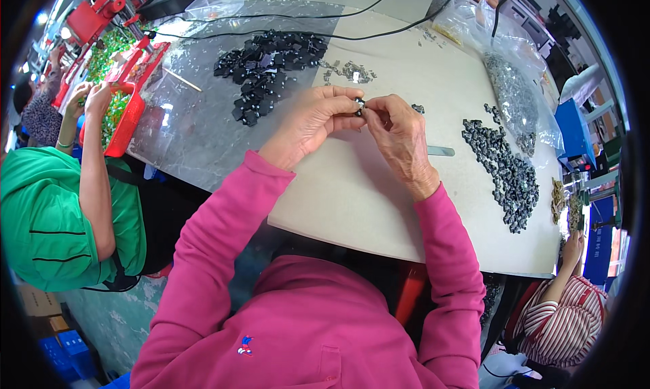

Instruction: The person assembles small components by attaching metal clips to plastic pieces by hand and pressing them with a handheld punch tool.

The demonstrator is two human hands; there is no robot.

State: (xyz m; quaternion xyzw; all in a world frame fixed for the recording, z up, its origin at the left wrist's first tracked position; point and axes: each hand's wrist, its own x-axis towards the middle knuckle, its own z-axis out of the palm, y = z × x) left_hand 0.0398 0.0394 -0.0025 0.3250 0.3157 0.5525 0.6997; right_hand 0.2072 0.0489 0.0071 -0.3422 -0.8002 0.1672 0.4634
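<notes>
Both my hands meet above the middle of the table, pinching one small black part (359,106) with a shiny spot. My left hand (315,121) grips it from the left between thumb and fingers. From the other side my right hand (399,135) holds it with thumb and forefinger, the other fingers curled in. Its exact kind is too small to make out. Beyond my left hand lies a heap of flat black parts with shiny metal dots (267,67). A pile of small dark pieces (501,172) spreads over the table to the right. A flat metal strip (441,150) lies beside my right hand.
Small metal bits (355,71) are scattered beyond my hands. Black cables (305,34) cross the far side. A clear plastic bag of small parts (511,84) stands at the right. Co-workers sit on both sides, one in green (68,220) near a red basket (126,121).
</notes>
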